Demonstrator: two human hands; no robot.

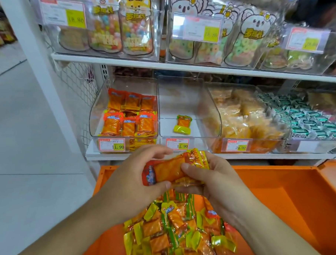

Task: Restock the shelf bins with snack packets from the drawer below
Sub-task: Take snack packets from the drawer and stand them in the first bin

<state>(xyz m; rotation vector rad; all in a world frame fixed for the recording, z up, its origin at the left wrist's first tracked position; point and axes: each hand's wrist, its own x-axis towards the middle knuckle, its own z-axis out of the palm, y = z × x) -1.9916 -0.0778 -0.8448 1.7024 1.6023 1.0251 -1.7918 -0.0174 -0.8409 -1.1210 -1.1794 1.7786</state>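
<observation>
While the orange drawer (281, 195) is standing pulled out under the shelf, we are holding a handful of snack packets (173, 171) above it, just below the near-empty middle bin (183, 107). Our left hand (134, 177) is curling over the red-ended packet, thumb under it; our right hand (209, 177) is pinching the crinkly yellow ends. We are judging these as light, soft and slippery foil, best cupped from beneath. More loose packets (177, 229) are lying heaped in the drawer.
</observation>
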